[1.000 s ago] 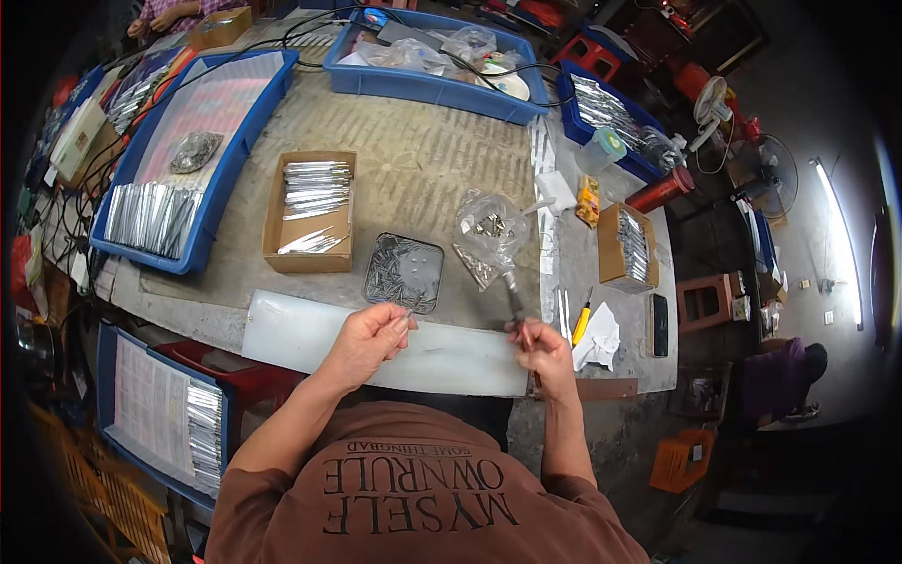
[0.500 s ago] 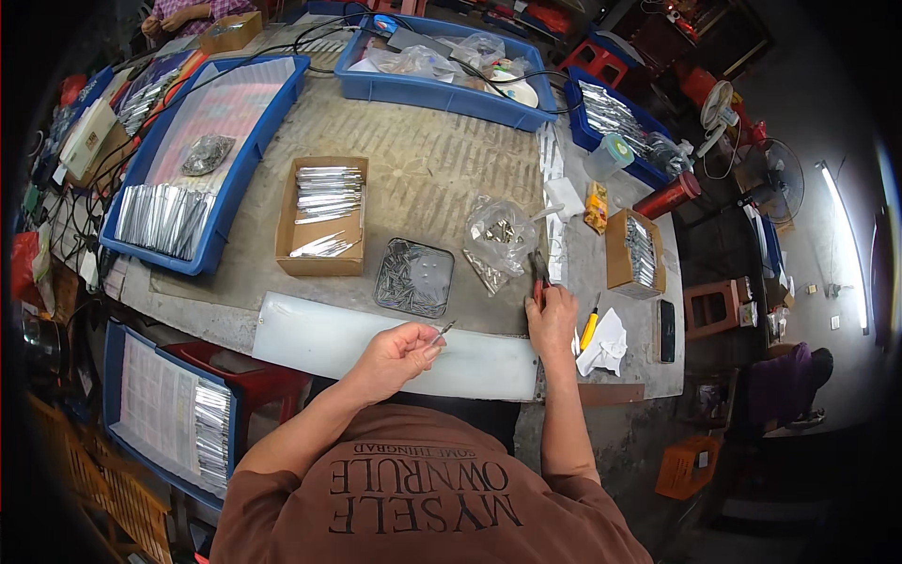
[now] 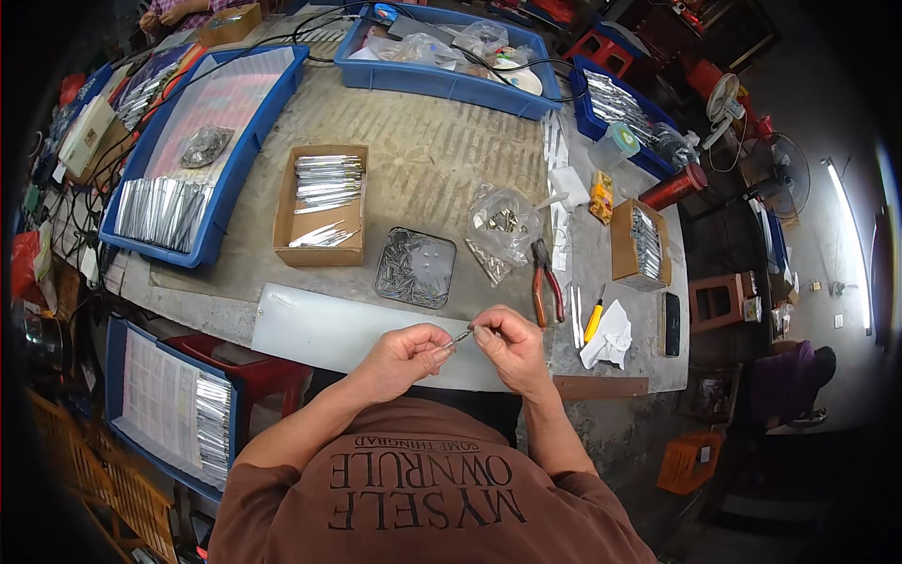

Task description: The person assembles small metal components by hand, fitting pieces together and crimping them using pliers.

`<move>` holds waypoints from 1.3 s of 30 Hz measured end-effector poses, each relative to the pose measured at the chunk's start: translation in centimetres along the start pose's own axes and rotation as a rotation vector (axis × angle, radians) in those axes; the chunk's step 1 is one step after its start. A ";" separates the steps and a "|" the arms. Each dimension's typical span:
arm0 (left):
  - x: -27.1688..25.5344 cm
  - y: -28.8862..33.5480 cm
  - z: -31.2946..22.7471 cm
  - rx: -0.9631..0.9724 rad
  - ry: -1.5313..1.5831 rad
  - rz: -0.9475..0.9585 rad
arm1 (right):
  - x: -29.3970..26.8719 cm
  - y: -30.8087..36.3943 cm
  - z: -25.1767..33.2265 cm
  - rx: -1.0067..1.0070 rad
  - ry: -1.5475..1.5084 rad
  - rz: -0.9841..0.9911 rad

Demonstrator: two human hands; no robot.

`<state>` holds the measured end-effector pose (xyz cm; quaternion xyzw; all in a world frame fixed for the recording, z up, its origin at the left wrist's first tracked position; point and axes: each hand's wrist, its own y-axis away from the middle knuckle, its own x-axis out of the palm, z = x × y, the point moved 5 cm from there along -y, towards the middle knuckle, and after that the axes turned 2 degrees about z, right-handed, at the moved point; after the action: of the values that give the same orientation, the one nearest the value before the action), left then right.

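Nearest you, your left hand (image 3: 409,357) is closed in a pinch, thumb against fingers, around one end of a small, thin grey metal piece (image 3: 458,338), while your right hand (image 3: 510,346) has its thumb and forefinger drawn together on the other end. The piece is between your two hands, above a long, pale white flat board (image 3: 315,329) along the worktop's (image 3: 395,183) near edge. To the right lie a yellow-handled slender tool (image 3: 594,324) and a crumpled white paper (image 3: 613,336). Past your right hand, a pair of red-handled pliers (image 3: 538,284) rests with its handles towards you. Just beyond the board sits a dark-rimmed, rounded-square tray (image 3: 432,266) of loose grey metal pieces, with a clear plastic bag (image 3: 512,246) of small metal parts to its right. Farther left stands an open brown cardboard box (image 3: 324,255) holding shiny silver strips; at the far side is a long blue plastic bin (image 3: 442,86).
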<state>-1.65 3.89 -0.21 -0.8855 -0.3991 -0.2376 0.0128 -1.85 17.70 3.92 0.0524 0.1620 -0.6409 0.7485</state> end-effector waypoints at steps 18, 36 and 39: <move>0.2 0.0 0.5 0.007 -0.043 0.003 | 0.2 -0.3 1.0 -0.144 0.194 0.019; 0.3 0.6 0.7 -0.091 0.151 0.011 | 2.0 0.7 -1.1 0.091 -0.307 0.103; 0.3 0.7 0.8 -0.124 0.205 0.029 | 2.3 0.5 -0.8 0.083 -0.383 0.097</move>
<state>-0.62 3.82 -0.66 -0.8613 -0.3676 -0.3507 0.0023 -1.18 15.90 2.36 -0.0318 -0.0125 -0.6084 0.7929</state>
